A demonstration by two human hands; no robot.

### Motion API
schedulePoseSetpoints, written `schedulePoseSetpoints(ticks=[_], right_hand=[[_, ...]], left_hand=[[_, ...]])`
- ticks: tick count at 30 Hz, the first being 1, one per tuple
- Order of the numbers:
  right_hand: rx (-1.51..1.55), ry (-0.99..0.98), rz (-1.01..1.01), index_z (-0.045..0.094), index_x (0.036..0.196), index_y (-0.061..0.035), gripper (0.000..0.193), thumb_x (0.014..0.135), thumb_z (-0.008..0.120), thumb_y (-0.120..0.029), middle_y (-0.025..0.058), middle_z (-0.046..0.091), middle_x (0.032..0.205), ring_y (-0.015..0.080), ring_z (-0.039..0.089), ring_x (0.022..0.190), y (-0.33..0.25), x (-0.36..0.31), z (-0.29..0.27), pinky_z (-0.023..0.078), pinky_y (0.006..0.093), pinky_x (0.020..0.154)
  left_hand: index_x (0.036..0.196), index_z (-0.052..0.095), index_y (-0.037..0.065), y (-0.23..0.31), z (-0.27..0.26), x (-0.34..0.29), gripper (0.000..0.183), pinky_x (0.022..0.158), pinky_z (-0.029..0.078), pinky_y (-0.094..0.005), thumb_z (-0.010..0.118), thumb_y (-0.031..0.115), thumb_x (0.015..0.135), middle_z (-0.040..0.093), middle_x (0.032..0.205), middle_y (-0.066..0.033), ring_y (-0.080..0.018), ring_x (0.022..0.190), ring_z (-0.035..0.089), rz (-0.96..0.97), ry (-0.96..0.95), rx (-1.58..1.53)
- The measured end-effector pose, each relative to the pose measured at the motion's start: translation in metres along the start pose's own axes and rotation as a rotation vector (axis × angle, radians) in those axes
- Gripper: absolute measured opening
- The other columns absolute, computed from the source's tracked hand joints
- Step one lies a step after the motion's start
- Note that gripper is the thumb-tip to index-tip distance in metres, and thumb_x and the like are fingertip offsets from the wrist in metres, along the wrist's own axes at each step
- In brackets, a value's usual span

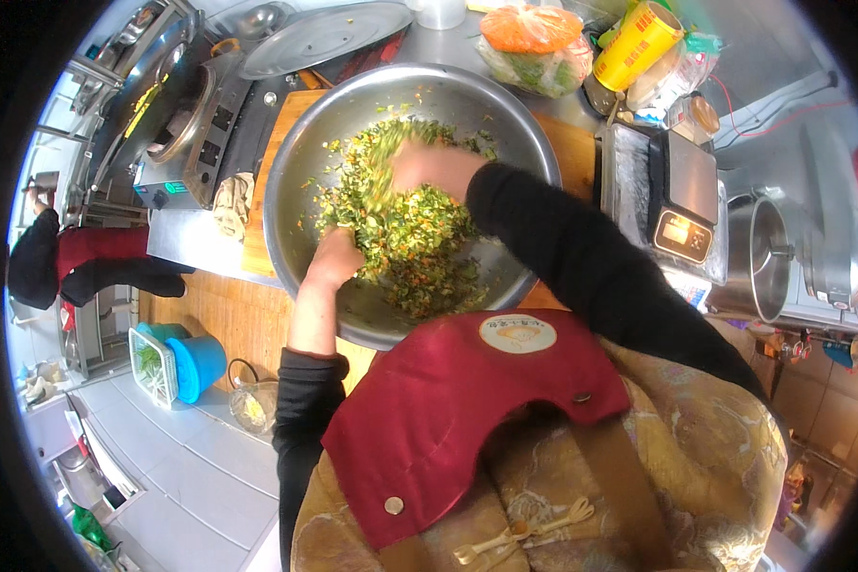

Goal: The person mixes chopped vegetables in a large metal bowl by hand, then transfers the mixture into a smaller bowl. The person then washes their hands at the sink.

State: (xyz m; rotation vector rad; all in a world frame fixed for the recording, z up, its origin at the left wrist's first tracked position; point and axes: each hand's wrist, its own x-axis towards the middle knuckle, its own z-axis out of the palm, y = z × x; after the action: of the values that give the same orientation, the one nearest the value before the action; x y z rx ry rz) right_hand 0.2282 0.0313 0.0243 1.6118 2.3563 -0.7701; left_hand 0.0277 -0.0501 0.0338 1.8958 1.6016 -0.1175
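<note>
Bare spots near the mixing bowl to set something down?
Left: steel counter patch bordered by cooker, cloth and wooden board. Right: narrow board strip between mixing bowl and dark-framed item, partly under the right sleeve. Crowded: behind the bowl, metal lid and bagged vegetables; inside, left hand, right hand and chopped vegetables.

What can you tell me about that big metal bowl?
The bowl is round and wide, silvery grey and shiny like steel, with a smooth rim. It sits open side up over a wood-coloured board. Inside lies a chopped mix, mostly green with orange flecks. The person's left hand and blurred right hand are at the mix; whether either touches the metal, I cannot tell.
</note>
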Motion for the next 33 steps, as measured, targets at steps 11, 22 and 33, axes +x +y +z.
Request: schedulePoseSetpoints(ticks=[11, 22, 33], right_hand=[[-0.192, -0.15, 0.002, 0.045, 0.136, -0.0064, 0.052, 0.091, 0.053, -0.032, 0.0185, 0.027, 0.149, 0.0318, 0.011, 0.142, 0.038, -0.02, -0.026, 0.013, 0.0615, 0.111], [-0.372, -0.16, -0.388, 0.046, 0.136, -0.0106, 0.049, 0.089, 0.055, -0.025, 0.0175, 0.018, 0.153, 0.04, -0.001, 0.142, 0.019, -0.077, -0.011, -0.004, 0.0682, 0.108], [-0.219, -0.58, -0.277, 0.046, 0.137, -0.0317, 0.058, 0.086, 0.056, -0.007, 0.0121, 0.046, 0.14, 0.0235, 0.048, 0.124, 0.011, -0.066, 0.026, 0.038, 0.0467, 0.104]], left_hand=[[0.089, 0.066, -0.002, -0.007, -0.009, 0.01, 0.019, 0.084, 0.051, -0.0441, 0.058, 0.004, 0.073, 0.063, 0.099, -0.0258, -0.0406, 0.091, 0.063, -0.126, 0.402, 0.077], [0.111, 0.064, 0.003, -0.005, -0.012, 0.013, 0.04, 0.086, 0.048, -0.0459, 0.055, 0.001, 0.073, 0.065, 0.098, -0.0233, -0.0382, 0.095, 0.062, -0.142, 0.495, 0.099], [0.118, 0.062, 0.01, 0.001, -0.019, 0.009, 0.048, 0.088, 0.048, -0.0411, 0.054, -0.006, 0.073, 0.067, 0.1, -0.0188, -0.0334, 0.098, 0.064, -0.022, 0.572, -0.145]])
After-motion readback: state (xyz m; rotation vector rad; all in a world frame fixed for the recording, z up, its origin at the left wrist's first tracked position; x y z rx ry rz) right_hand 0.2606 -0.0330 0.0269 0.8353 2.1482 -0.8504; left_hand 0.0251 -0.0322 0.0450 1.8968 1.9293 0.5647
